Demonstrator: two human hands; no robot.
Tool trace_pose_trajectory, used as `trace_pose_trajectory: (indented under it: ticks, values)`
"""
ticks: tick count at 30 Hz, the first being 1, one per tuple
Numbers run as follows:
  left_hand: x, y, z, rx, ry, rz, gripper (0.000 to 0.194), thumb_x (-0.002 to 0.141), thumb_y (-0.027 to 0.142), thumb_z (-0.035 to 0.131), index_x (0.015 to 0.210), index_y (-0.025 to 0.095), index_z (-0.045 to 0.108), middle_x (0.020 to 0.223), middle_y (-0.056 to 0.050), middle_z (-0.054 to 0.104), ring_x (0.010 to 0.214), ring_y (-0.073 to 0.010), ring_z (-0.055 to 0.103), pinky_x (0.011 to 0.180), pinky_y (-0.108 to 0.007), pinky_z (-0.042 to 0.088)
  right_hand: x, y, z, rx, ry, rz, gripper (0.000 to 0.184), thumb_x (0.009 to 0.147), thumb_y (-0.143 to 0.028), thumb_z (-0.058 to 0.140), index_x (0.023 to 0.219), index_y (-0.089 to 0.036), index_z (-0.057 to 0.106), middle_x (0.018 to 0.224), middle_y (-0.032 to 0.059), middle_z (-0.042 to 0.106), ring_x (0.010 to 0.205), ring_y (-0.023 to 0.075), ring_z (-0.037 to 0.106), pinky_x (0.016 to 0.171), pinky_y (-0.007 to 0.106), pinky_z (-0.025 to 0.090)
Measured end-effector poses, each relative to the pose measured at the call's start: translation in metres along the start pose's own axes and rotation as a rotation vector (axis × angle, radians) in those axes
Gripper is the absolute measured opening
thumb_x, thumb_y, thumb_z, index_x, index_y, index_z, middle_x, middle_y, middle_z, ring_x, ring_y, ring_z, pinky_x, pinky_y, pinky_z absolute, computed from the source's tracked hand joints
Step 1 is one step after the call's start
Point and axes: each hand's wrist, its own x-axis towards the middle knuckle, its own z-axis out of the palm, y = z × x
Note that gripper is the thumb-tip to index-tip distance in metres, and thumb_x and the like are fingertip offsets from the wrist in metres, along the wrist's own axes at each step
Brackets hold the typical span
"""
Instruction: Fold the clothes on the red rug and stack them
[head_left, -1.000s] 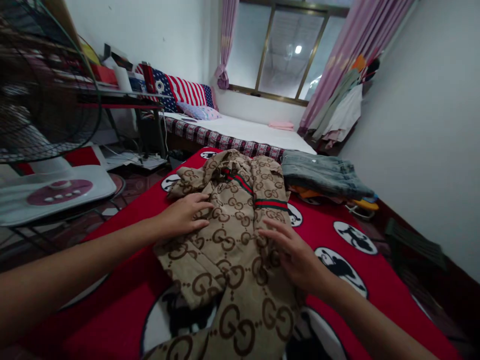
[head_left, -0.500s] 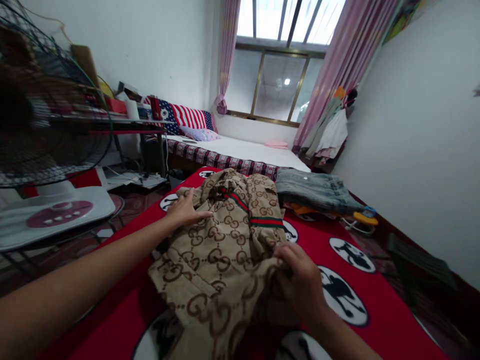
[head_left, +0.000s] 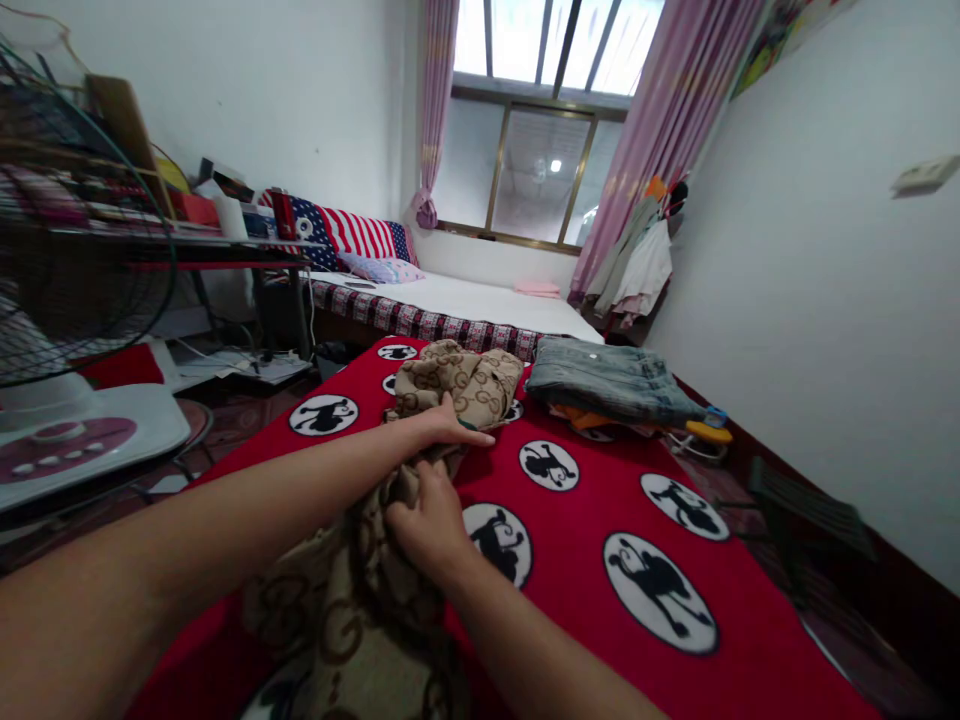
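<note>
A tan garment [head_left: 480,388] with a brown logo pattern lies bunched across the red bedcover [head_left: 570,540]. Its far part sits crumpled beyond my hands, while the near part runs down toward me in loose folds. My left hand [head_left: 452,428] rests over the garment's middle, thumb and fingers apart; a bit of green trim shows beside it. Just nearer to me, my right hand [head_left: 431,515] is closed on a gathered fold of the cloth. My left forearm covers some of the garment.
Folded jeans [head_left: 611,385] lie on an orange cloth at the bedcover's far right. To the left stand a fan [head_left: 67,420] and a cluttered desk [head_left: 247,250]. A white-topped bed [head_left: 465,300] is under the window. A dark folding chair [head_left: 810,510] stands at right.
My right hand has moved left, carrying the garment's right side with it, so the cloth is now bunched and twisted. My left hand has shifted right. The view has turned slightly right.
</note>
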Motion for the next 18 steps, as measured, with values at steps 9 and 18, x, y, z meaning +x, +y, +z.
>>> trace_pose_trajectory:
  ticks: [9,18]
  values:
    - [-0.006,-0.013,-0.023,0.275,0.027,0.016,0.058,0.056,0.028,0.072,0.112,0.015,0.063,0.107,-0.013,0.071,0.098,-0.0324,0.068,0.076,-0.033,0.053,-0.036,0.005,-0.037,0.284,-0.104,-0.058,0.055,0.073,-0.027,0.066,0.126,-0.024,0.055,0.142,0.0080,0.050,0.126,0.0247,0.052,0.102,0.038,0.045]
    - [-0.030,0.003,-0.165,0.698,0.283,0.658,0.045,0.075,0.009,0.053,0.119,0.006,0.060,0.124,-0.006,0.062,0.127,-0.0237,0.044,0.115,-0.044,0.023,-0.058,0.034,-0.176,0.322,0.594,0.078,0.037,0.077,-0.031,0.063,0.112,-0.017,0.060,0.102,0.0114,0.068,0.097,0.0234,0.065,0.083,0.038,0.052]
